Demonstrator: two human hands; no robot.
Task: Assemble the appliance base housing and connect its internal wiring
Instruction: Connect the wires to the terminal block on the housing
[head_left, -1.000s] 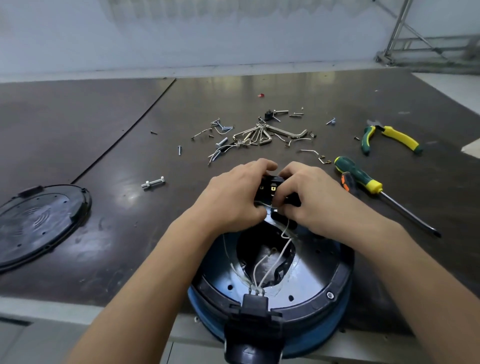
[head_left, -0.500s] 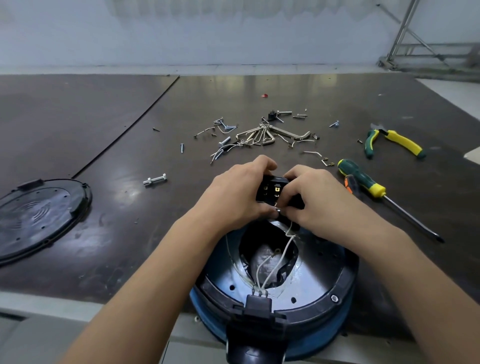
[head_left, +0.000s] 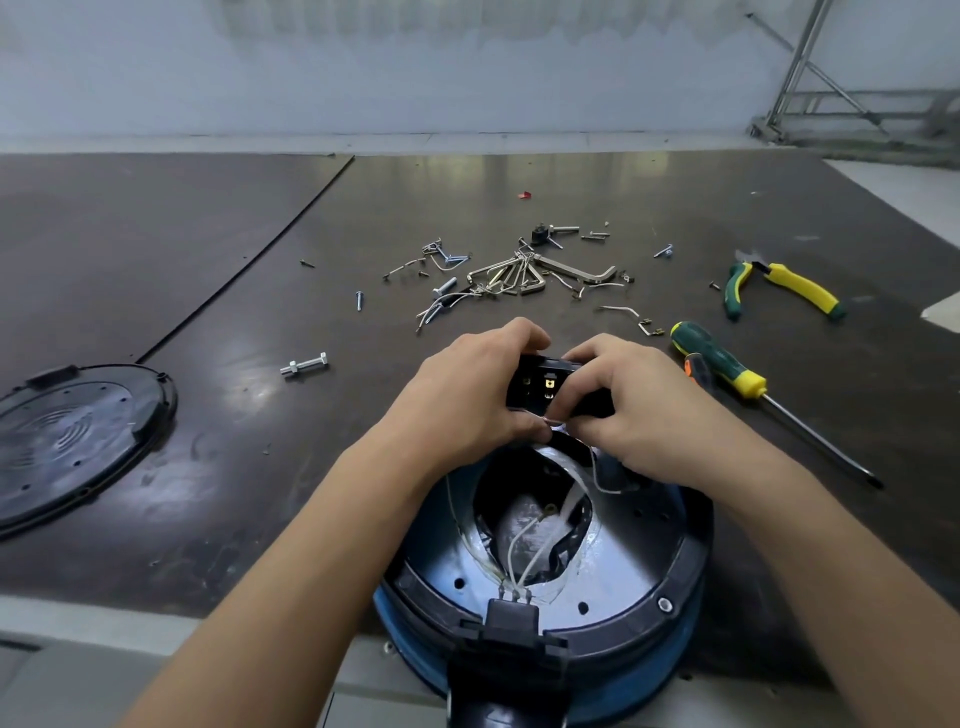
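Note:
A round blue appliance base housing (head_left: 649, 587) lies upside down at the table's near edge, its black inner rim and silver plate showing. White wires (head_left: 524, 545) run from a black connector at its near rim across the open middle. At the housing's far rim both hands hold a small black terminal block (head_left: 540, 384) with brass contacts. My left hand (head_left: 467, 395) grips its left side and pinches a white wire end below it. My right hand (head_left: 639, 410) curls round its right side, fingers on the same wire.
The black round bottom cover (head_left: 72, 441) lies at the left. A green-yellow screwdriver (head_left: 727, 369) and pliers (head_left: 784, 288) lie at the right. Hex keys, screws and wire bits (head_left: 519, 275) are scattered beyond my hands; a bolt (head_left: 304, 364) lies left of them.
Both hands stay on the terminal block with only slight finger shifts; the white wire end sits a little closer under the block. The camera view has drifted slightly.

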